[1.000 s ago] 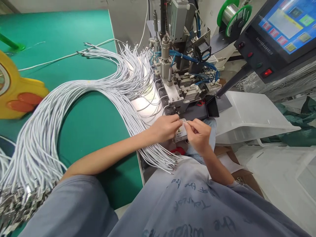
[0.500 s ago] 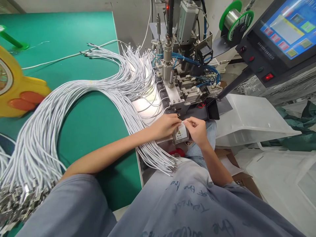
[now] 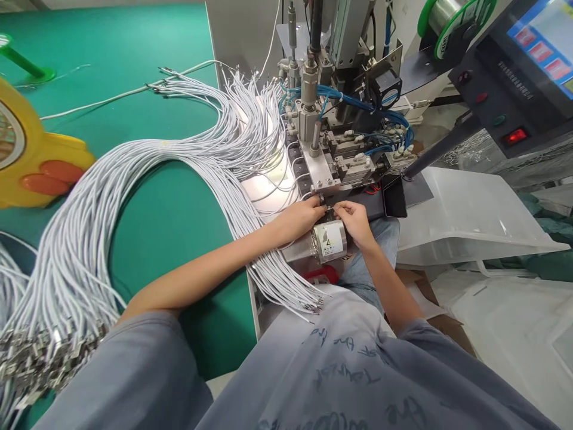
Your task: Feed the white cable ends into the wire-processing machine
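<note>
My left hand (image 3: 303, 217) is closed in a pinch at the front edge of the machine (image 3: 320, 173), and what its fingertips hold is hidden. Just to its right, my right hand (image 3: 356, 220) pinches something too small to make out, its fingertips close to a small metal part of the machine. Below both hands is a metal cylinder with a white warning label (image 3: 331, 237). A thick bundle of white cables (image 3: 226, 200) passes beneath my left forearm, its bare-tipped ends hanging near my lap. Several single cables lead to the machine's near side.
A green table (image 3: 161, 203) carries the cables, their metal connectors (image 3: 49, 358) heaped at the near left. A yellow duck-shaped object (image 3: 40, 155) stands at the left. To the right are a control screen (image 3: 537, 65), a wire spool (image 3: 454, 24) and a translucent bin (image 3: 483, 209).
Both hands have moved up slightly, closer to the machine's front edge, uncovering more of the labelled cylinder. The view has shifted a little, with the screen now further right.
</note>
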Demonstrator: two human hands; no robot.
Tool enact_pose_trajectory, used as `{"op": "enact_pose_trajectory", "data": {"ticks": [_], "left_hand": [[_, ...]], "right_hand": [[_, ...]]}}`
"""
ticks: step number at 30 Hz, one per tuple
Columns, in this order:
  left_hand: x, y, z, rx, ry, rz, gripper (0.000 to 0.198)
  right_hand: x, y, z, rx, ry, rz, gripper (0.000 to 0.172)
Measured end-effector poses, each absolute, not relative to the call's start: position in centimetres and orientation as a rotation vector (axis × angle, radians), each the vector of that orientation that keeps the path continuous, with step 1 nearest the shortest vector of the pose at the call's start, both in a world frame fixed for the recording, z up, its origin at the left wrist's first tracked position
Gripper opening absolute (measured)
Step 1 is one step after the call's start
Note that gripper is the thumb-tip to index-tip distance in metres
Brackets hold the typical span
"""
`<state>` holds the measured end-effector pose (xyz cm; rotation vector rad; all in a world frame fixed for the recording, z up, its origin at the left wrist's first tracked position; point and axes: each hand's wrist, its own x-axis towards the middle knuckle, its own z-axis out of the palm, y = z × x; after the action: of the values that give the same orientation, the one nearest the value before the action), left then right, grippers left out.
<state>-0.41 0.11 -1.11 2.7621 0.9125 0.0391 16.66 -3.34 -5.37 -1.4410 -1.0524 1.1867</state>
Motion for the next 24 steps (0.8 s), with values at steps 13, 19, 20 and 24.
{"op": "enact_pose_trajectory", "data": {"ticks": [13,19,20,24], "left_hand": [[-0.4,0.2,-0.9,3.015,0.784,0.052,0.029],[-0.3,0.2,-1.1,3.016,0.797,0.06,0.03],[-0.3,0.1,-1.0,3.01,0.81,0.053,0.031],[-0.3,-0.4,-0.2,2.971,0.892,-0.021,0.026]], "right_hand": [[16.9,-2.4,-5.9,-1.419,-1.086,1.253,0.019],[16.9,-2.0,-6.3,-1.431,-1.204,1.27,0.025],[16.9,-2.0,-6.4,-1.42,-1.232,1.278,0.028],[16.9,-2.1,-6.7,-1.351,-1.316,1.286,0.033]]}}
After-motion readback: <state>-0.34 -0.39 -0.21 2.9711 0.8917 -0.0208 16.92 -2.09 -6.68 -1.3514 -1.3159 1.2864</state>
